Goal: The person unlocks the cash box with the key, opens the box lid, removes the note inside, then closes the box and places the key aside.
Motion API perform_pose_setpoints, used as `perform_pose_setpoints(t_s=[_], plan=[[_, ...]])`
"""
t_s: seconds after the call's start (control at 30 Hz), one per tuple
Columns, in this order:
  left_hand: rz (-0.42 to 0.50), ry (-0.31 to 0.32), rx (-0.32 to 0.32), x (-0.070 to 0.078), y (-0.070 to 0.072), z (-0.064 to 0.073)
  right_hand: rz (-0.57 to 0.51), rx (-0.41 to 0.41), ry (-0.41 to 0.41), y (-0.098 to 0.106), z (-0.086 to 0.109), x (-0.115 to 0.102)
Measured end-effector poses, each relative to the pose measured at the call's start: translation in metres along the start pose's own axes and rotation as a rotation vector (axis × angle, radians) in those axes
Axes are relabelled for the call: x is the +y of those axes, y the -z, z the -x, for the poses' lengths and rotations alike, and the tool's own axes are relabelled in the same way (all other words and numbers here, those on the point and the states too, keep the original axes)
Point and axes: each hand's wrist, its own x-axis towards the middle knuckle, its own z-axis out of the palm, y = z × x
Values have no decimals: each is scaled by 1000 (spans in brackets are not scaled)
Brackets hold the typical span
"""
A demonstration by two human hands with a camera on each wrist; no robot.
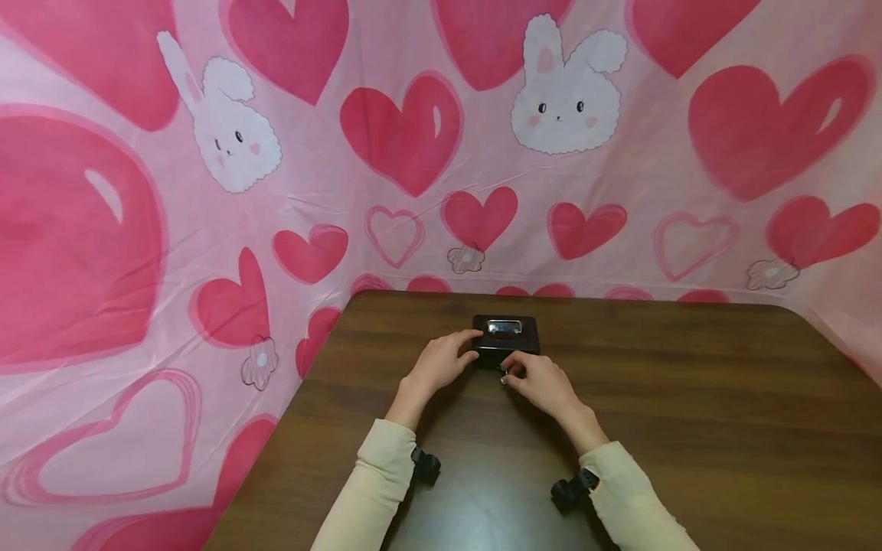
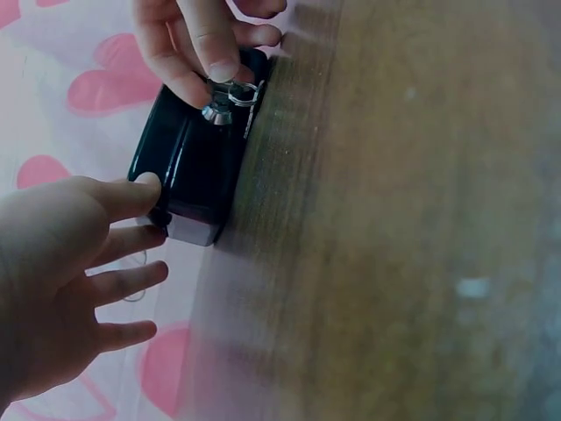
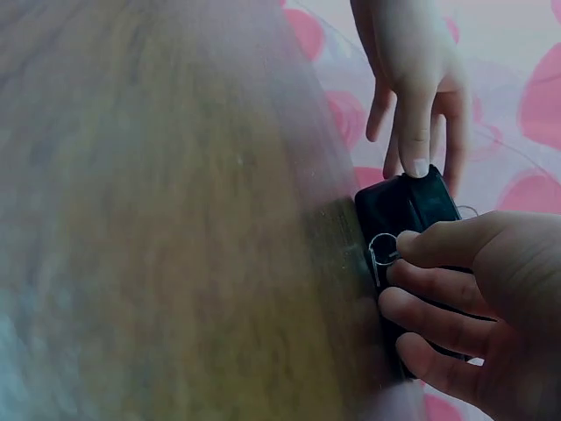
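A black metal cash box [image 1: 527, 334] with a silver handle [image 1: 505, 327] on its lid sits near the table's far edge. My left hand [image 1: 439, 361] rests at its left end, thumb on the front face and index finger at the lid; in the left wrist view the other fingers are spread straight, off the box. At the front, my right hand [image 1: 544, 381] pinches a small key at the silver lock [image 2: 216, 115], its head mostly hidden by the fingertips. From that key hangs a wire ring [image 2: 256, 90] with a second key [image 3: 375, 270] by the box front.
The brown wooden table [image 1: 689, 398] spreads in front of the box and to both sides. Behind and to the left hangs a pink cloth [image 1: 310, 153] with hearts and rabbits. Each wrist wears a black camera, the left [image 1: 427, 465] and the right [image 1: 566, 493].
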Motion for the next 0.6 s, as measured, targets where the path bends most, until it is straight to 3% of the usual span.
perform_pose_setpoints(t_s=[0.23,0.6], plan=[[5,-1,7,2,1,0,-67,8,-8,-1,-2,3],[22,19,-6,1,-2,0,-295,-12,-71,-4,-2,9]])
